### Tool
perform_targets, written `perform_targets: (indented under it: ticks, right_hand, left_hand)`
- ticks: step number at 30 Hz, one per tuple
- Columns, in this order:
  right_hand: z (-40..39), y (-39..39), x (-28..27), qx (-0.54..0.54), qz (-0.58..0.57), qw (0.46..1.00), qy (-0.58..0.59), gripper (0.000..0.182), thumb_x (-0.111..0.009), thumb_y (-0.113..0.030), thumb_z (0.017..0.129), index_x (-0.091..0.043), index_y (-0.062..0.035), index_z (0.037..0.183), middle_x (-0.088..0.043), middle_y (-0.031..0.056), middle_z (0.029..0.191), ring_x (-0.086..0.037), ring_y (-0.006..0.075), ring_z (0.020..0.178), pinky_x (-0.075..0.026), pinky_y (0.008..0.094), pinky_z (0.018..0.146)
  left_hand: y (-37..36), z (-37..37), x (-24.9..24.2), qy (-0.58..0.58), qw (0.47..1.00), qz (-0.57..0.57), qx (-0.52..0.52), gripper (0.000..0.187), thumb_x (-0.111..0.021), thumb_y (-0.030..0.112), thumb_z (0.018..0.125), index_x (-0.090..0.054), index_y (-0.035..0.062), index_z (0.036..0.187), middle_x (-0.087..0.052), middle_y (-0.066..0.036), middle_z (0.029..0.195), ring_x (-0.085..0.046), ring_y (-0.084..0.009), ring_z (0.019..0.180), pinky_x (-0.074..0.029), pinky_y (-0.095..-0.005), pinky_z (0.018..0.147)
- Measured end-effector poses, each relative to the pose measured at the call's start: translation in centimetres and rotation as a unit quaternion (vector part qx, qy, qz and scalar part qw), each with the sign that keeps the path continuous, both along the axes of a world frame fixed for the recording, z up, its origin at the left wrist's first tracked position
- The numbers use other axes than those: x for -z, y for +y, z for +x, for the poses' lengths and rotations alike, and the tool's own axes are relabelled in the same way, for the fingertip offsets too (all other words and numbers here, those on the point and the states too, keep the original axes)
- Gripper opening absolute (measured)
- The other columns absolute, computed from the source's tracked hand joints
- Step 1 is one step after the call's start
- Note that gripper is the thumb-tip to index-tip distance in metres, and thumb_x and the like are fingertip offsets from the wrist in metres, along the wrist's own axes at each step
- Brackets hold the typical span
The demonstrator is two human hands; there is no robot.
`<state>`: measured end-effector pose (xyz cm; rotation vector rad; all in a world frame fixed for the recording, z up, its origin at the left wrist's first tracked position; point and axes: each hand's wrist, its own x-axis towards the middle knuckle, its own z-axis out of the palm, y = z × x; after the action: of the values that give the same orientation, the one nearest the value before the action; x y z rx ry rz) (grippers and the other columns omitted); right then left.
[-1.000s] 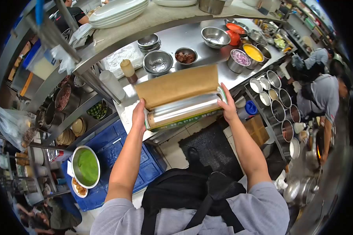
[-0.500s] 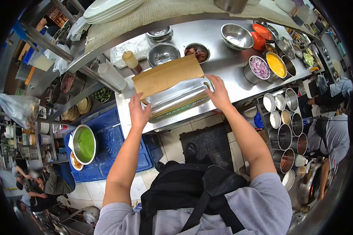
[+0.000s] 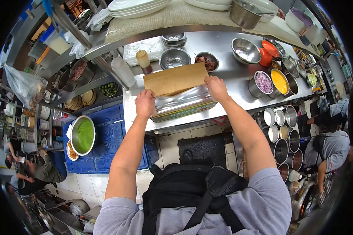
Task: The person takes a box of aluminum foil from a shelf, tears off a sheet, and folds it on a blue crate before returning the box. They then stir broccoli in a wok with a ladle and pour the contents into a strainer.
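Observation:
A long cardboard box point(image 3: 188, 113) with printed lettering lies at the front edge of the steel counter, its brown lid flap point(image 3: 176, 79) raised toward the back. Inside shows a roll of shiny silver foil point(image 3: 180, 99). At the box's left end, my left hand point(image 3: 145, 103) is closed, fingertips pinched by the corner where foil and flap meet. My right hand point(image 3: 217, 88) pinches in the same way at the right end. The foil between both hands looks slightly raised and creased. The fingers partly hide their grip.
Behind the box stand a sauce bottle point(image 3: 143, 61), a metal bowl point(image 3: 175, 58) and a bowl of meat point(image 3: 207, 61). Containers of chopped onion point(image 3: 261, 83) and yellow liquid point(image 3: 279, 81) are at right. A bowl of green sauce point(image 3: 83, 135) rests lower left. A co-worker point(image 3: 327, 147) stands at right.
Both hands have gone from spread fingers at the box ends to closed pinches near the flap's lower corners. The view has shifted slightly, and the foil surface looks more creased.

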<state>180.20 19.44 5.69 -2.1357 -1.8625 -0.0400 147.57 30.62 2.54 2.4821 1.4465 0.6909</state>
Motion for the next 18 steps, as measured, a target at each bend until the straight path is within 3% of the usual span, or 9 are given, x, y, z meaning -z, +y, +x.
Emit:
perform_targets:
  ticks: [3, 5, 7, 9, 10, 11, 13, 15, 18]
  right_hand:
    - [0.6, 0.2, -1.1, 0.011, -0.003, 1.000, 0.009, 0.014, -0.062, -0.004, 0.083, -0.060, -0.0069, 0.097, -0.065, 0.0106, 0.098, -0.061, 0.0306, 0.100, -0.046, 0.0486, 0.082]
    - [0.7, -0.2, -1.6, 0.001, 0.032, 0.999, 0.035, 0.012, -0.062, -0.005, 0.083, -0.059, -0.0064, 0.094, -0.065, 0.0109, 0.097, -0.062, 0.0320, 0.099, -0.045, 0.0490, 0.082]
    - [0.3, -0.7, -2.1, 0.004, 0.034, 0.999, 0.031, 0.010, -0.061, -0.004, 0.084, -0.059, -0.0066, 0.093, -0.066, 0.0110, 0.097, -0.062, 0.0326, 0.100, -0.045, 0.0491, 0.082]
    - [0.4, -0.8, -2.9, 0.010, 0.035, 0.999, 0.027, 0.009, -0.061, -0.004, 0.084, -0.059, -0.0067, 0.092, -0.066, 0.0111, 0.097, -0.062, 0.0331, 0.100, -0.045, 0.0492, 0.082]
    - [0.6, -0.9, -3.3, 0.012, 0.048, 0.998, 0.046, 0.008, -0.060, -0.004, 0.084, -0.059, -0.0068, 0.092, -0.066, 0.0112, 0.096, -0.062, 0.0336, 0.098, -0.046, 0.0492, 0.081]
    - [0.8, -1.0, -3.7, 0.013, 0.059, 0.996, 0.066, 0.008, -0.059, -0.005, 0.085, -0.059, -0.0069, 0.092, -0.066, 0.0113, 0.094, -0.063, 0.0341, 0.096, -0.046, 0.0492, 0.081]
    - [1.1, -1.0, -6.2, 0.000, 0.092, 0.993, 0.069, 0.005, -0.058, -0.006, 0.086, -0.059, -0.0064, 0.090, -0.066, 0.0124, 0.090, -0.063, 0.0348, 0.092, -0.047, 0.0491, 0.078]
    - [1.3, -0.9, -10.0, -0.006, 0.146, 0.987, 0.059, 0.003, -0.058, -0.008, 0.086, -0.059, -0.0060, 0.088, -0.066, 0.0134, 0.089, -0.063, 0.0349, 0.091, -0.047, 0.0480, 0.076]
    - [2.5, -0.1, -16.5, -0.045, 0.237, 0.970, 0.036, 0.007, -0.062, -0.010, 0.086, -0.062, -0.0047, 0.090, -0.065, 0.0170, 0.090, -0.063, 0.0379, 0.088, -0.049, 0.0457, 0.075]
  left_hand:
    - [-1.0, -0.2, -0.2, -0.047, 0.998, -0.008, 0.046, 0.032, -0.072, 0.011, 0.076, -0.064, 0.0141, 0.106, -0.063, -0.007, 0.109, -0.058, -0.0329, 0.102, -0.048, -0.0438, 0.088]
    - [-2.6, -0.1, -1.5, 0.013, 0.998, -0.019, 0.063, 0.046, -0.074, 0.012, 0.075, -0.060, 0.0168, 0.119, -0.061, -0.007, 0.117, -0.058, -0.0327, 0.106, -0.047, -0.0442, 0.091]
    - [-2.2, -0.1, -0.8, 0.022, 0.998, -0.009, 0.057, 0.040, -0.074, 0.012, 0.075, -0.066, 0.0158, 0.114, -0.064, -0.007, 0.110, -0.060, -0.0312, 0.104, -0.047, -0.0454, 0.091]
    - [-1.2, 0.2, -1.2, 0.000, 0.999, -0.040, 0.029, 0.022, -0.073, 0.014, 0.078, -0.072, 0.0146, 0.100, -0.068, -0.005, 0.098, -0.062, -0.0285, 0.098, -0.043, -0.0450, 0.095]
    - [-0.9, 0.3, -1.8, -0.039, 0.998, -0.007, 0.038, 0.010, -0.072, 0.012, 0.079, -0.074, 0.0120, 0.088, -0.070, -0.005, 0.085, -0.066, -0.0284, 0.086, -0.049, -0.0428, 0.088]
    - [-0.4, 0.1, -2.4, -0.039, 0.998, -0.006, 0.040, 0.010, -0.072, 0.012, 0.079, -0.074, 0.0120, 0.088, -0.070, -0.005, 0.085, -0.066, -0.0284, 0.086, -0.049, -0.0428, 0.088]
    - [0.8, -0.2, -4.8, -0.098, 0.992, 0.015, 0.082, 0.019, -0.069, -0.002, 0.073, -0.074, 0.0075, 0.088, -0.072, -0.011, 0.086, -0.069, -0.0284, 0.081, -0.055, -0.0370, 0.077]
    - [2.6, -0.1, -7.4, -0.151, 0.984, 0.035, 0.090, 0.026, -0.065, -0.009, 0.072, -0.074, 0.0062, 0.091, -0.073, -0.010, 0.086, -0.071, -0.0231, 0.080, -0.056, -0.0321, 0.077]
    - [4.0, 0.4, -15.3, -0.203, 0.973, 0.023, 0.104, 0.026, -0.063, -0.011, 0.073, -0.073, 0.0039, 0.093, -0.073, -0.008, 0.086, -0.069, -0.0169, 0.082, -0.056, -0.0307, 0.080]
